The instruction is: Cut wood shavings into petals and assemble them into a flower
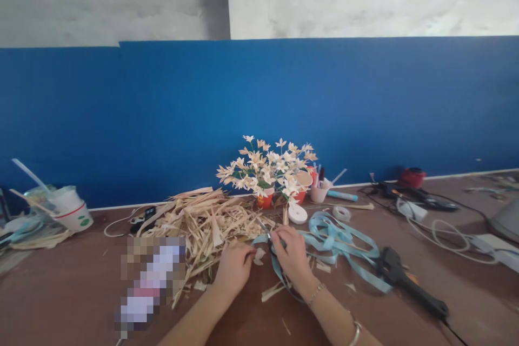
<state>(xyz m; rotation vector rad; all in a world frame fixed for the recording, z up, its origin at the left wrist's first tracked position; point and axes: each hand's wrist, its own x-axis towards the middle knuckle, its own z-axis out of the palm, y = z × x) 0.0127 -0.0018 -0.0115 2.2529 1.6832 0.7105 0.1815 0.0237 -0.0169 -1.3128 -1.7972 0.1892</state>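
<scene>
Over the brown table, my left hand (235,265) is closed, its thumb and fingers together beside the end of a light blue ribbon; what lies between the fingertips is too small to name. My right hand (290,254) is wrapped round scissors (264,227), whose blades point up and left toward the dried strips. A tangle of light blue ribbon (330,235) lies to the right of that hand. Behind both hands is a heap of pale dried husk strips (203,221). Cream artificial flowers (267,165) stand in red pots (264,200) at the back.
A black glue gun (413,284) lies at the right, with cables (438,232) beyond it. White tape rolls (298,213) and a cup of pens (319,192) sit near the flowers. Another cup (75,213) stands far left, and a blurred-out object (150,286) lies front left.
</scene>
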